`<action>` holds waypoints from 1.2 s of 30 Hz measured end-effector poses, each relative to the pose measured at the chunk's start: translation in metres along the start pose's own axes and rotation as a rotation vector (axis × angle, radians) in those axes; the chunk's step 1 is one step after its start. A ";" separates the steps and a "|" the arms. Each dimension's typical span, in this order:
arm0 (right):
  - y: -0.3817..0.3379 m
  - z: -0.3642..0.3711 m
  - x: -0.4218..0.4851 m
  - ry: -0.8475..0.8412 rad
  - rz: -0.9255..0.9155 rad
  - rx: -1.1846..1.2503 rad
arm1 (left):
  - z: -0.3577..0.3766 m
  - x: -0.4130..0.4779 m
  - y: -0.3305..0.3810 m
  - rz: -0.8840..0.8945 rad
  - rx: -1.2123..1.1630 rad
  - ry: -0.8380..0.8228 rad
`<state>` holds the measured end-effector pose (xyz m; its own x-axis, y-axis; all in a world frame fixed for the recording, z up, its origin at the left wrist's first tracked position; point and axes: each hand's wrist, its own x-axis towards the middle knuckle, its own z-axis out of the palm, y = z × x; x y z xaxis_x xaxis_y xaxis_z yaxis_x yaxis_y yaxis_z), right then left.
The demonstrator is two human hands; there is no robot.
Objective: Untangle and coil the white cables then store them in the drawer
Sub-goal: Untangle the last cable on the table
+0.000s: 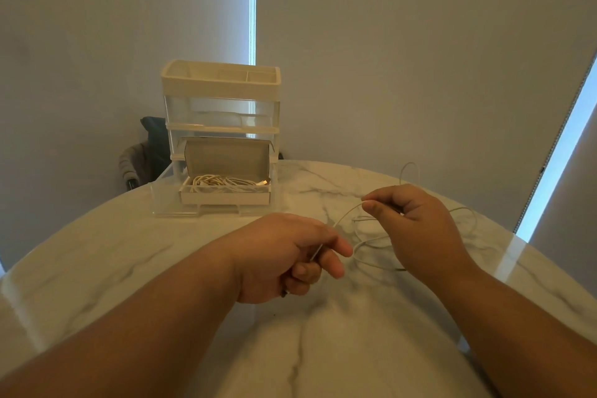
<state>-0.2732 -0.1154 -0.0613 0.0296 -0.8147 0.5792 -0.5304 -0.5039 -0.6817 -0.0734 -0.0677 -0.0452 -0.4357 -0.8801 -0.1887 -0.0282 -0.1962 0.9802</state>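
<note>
L hand (290,255) sits low over the white stone surface (145,268). Its fingers are curled & it pinches one bit of a thin white cable (345,215). R hand (416,229) is a bit higher & off to the right. Its thumb & 1st finger pinch the same cable further along. The cable runs in a bend btw. the 2 hands. The rest lies in loose loops on the surface under & past the R hand, w/ one loop sticking up near the far edge.

At the back of the surface stands a clear drawer unit (221,113) w/ a cream tray (219,82) on top. Its bottom drawer (161,197) is pulled out. In it sits an open box (223,199) w/ more white cables (223,184), prob. coiled but hard to tell. A dark chair (142,161) is behind.
</note>
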 end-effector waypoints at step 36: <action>-0.030 0.023 -0.026 -0.764 -0.012 -0.163 | -0.002 0.000 0.012 0.389 -0.626 0.025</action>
<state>-0.2390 -0.0855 -0.0663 0.5797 -0.8112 0.0774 -0.6425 -0.5135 -0.5688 -0.0724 -0.0712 -0.0334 -0.2883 -0.9446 0.1569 0.6464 -0.0711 0.7597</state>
